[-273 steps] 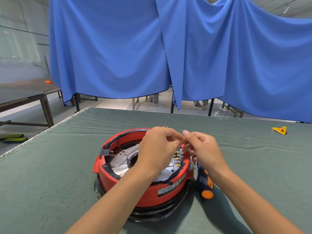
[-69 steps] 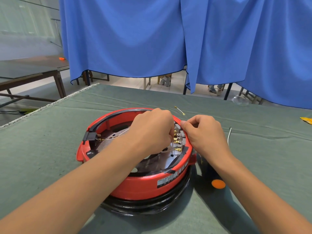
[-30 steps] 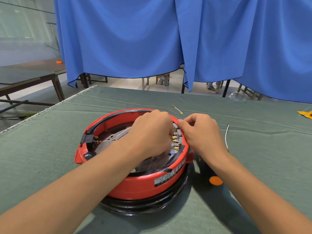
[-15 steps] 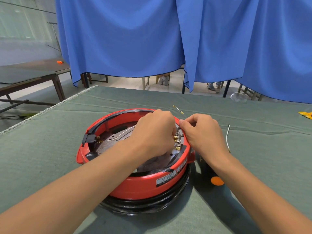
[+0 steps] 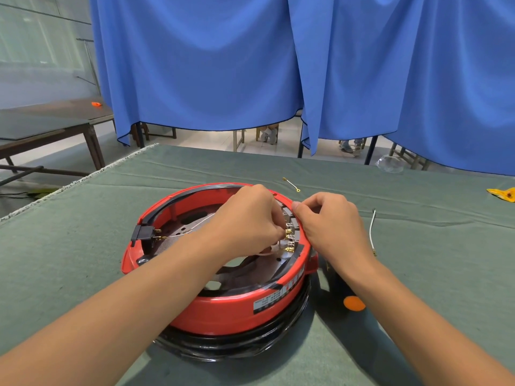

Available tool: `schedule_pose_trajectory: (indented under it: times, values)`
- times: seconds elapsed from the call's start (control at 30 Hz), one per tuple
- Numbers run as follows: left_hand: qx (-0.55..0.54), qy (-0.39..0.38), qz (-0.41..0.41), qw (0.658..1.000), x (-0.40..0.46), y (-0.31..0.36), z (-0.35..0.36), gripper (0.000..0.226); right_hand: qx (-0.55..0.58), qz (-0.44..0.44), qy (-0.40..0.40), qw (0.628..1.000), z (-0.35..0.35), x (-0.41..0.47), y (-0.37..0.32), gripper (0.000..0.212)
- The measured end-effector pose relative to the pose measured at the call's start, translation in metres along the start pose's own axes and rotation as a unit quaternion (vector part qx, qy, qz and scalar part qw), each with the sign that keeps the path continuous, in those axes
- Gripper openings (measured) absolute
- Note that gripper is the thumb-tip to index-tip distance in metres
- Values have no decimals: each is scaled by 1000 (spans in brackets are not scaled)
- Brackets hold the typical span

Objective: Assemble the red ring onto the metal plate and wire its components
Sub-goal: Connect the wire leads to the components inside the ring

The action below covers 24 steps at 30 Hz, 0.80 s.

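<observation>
Hands, two: left hand (image 5: 248, 218) grip pinches brass terminals (image 5: 289, 240); right hand (image 5: 331, 224) grip pinches red ring (image 5: 223, 307).

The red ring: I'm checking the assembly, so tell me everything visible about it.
The red ring looks like glossy plastic, round, lying flat on a black base on the green cloth. A black strip lines its rim; a label sits on its near side. Brass terminals cluster inside its right wall, where the left hand and right hand work.
</observation>
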<state>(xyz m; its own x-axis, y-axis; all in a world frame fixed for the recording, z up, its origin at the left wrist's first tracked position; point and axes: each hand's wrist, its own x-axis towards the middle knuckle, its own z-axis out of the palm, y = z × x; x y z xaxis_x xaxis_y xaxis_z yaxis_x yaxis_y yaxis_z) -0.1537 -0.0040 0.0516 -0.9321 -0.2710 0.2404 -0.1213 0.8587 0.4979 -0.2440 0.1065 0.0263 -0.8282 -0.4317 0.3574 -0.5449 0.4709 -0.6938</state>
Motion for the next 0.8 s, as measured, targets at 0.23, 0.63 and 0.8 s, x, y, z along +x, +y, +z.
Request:
schedule_pose_trajectory:
  times: [0.23, 0.63, 0.8]
  values:
    - [11, 137, -15, 990, 3, -1, -1, 15, 28, 20, -21, 999, -1, 5, 5, 24]
    - [189, 64, 99, 975, 45, 13, 18, 16, -7, 126, 33, 991, -34, 25, 72, 13]
    - [119, 94, 81, 985, 57, 7, 28, 14, -53, 119, 21, 991, -38, 30, 95, 13]
